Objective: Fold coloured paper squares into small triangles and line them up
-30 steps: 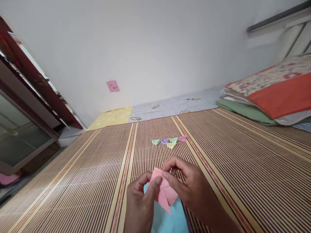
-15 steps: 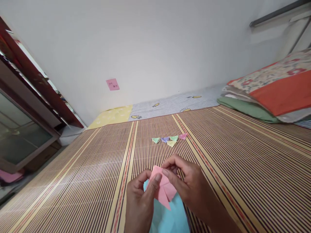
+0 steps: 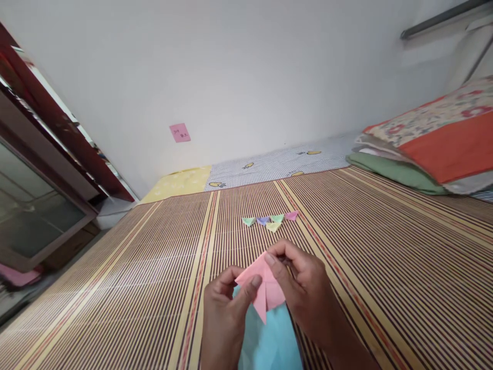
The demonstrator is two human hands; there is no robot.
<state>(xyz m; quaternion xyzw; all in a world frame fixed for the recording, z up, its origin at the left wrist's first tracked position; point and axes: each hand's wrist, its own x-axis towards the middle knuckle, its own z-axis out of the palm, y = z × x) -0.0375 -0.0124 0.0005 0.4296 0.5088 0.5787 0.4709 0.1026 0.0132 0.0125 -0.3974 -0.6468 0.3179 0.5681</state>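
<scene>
Both my hands pinch a folded pink paper (image 3: 265,290) low in the middle of the view. My left hand (image 3: 225,321) grips its left edge between thumb and fingers. My right hand (image 3: 304,293) is closed on its top and right side. A pointed flap of the paper hangs down between the hands. Under them lies a light blue sheet (image 3: 269,344) on a striped bamboo mat (image 3: 385,257). Farther off on the mat sit several small folded paper triangles (image 3: 270,221) in green, purple, yellow and pink.
A stack of folded bedding and a patterned red pillow (image 3: 435,144) lies at the right. A pink note (image 3: 179,132) is stuck on the white wall. A dark-framed cabinet with glass (image 3: 34,205) stands off the mat's left edge.
The pink paper has turned in my hands, so its top edge now tilts up to the right and the point hangs straight down. My right fingers have shifted up along it.
</scene>
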